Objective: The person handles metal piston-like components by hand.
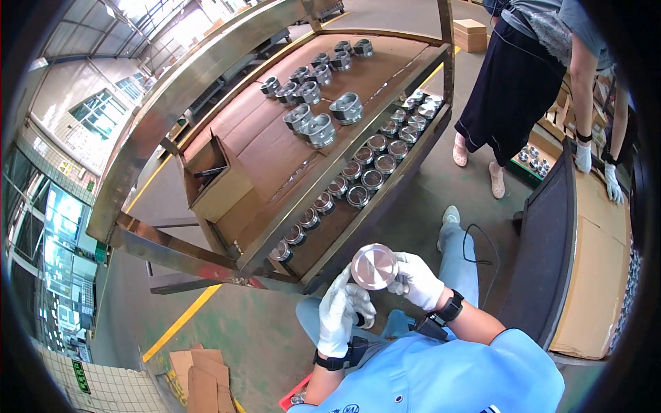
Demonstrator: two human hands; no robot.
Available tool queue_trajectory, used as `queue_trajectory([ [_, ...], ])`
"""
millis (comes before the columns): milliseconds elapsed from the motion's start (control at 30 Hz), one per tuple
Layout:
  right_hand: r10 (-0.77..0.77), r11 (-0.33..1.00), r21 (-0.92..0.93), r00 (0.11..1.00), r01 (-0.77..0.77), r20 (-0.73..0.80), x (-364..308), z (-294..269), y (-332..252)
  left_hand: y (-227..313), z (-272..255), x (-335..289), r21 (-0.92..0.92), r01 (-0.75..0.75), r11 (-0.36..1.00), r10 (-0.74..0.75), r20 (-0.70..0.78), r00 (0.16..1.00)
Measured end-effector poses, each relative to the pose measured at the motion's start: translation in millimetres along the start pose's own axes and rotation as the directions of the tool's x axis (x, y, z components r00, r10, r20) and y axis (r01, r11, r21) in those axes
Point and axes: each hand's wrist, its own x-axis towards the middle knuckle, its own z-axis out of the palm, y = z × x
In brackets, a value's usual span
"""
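Note:
In front of my body, a round silver piston (374,266) is held with its flat, shiny crown facing up. My right hand (417,281), in a white glove, grips its right edge between thumb and fingers. From the left, my left hand (341,308), also gloved, meets the piston's other edge with a raised fingertip, its remaining fingers curled below. Just beyond my hands, rows of similar pistons (358,196) stand crown up on the lower shelf of a metal rack (272,237).
Several more pistons (320,129) stand on the cardboard-lined upper shelf, beside an open cardboard box (224,189). At the right, a co-worker's gloved hands (611,182) rest on a cardboard-topped cart (589,289). A black cable (485,261) hangs near my leg. Flattened cardboard (203,378) lies lower left.

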Motion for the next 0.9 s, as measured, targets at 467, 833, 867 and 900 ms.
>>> queue_trajectory([
  [467,0.038,0.996,0.075,0.995,-0.045,0.093,-9.2,3.0,0.5,-6.6,7.9,-21.5,0.218,-0.132,0.967,0.152,-0.077,0.985],
  [833,-0.001,0.938,-0.347,0.999,0.017,0.048,-6.8,8.1,-19.6,2.4,22.2,-15.2,0.085,-0.129,0.988,0.136,-0.079,0.988],
  [867,0.004,0.937,-0.349,0.999,0.015,0.054,-2.1,9.6,-21.1,3.6,26.6,-14.0,-0.033,-0.111,0.993,0.107,-0.102,0.989],
  [900,-0.255,0.773,-0.528,0.934,0.352,0.249,2.3,12.2,-22.3,-5.9,13.3,-14.0,-0.05,0.082,0.995,-0.084,-0.034,0.996],
])
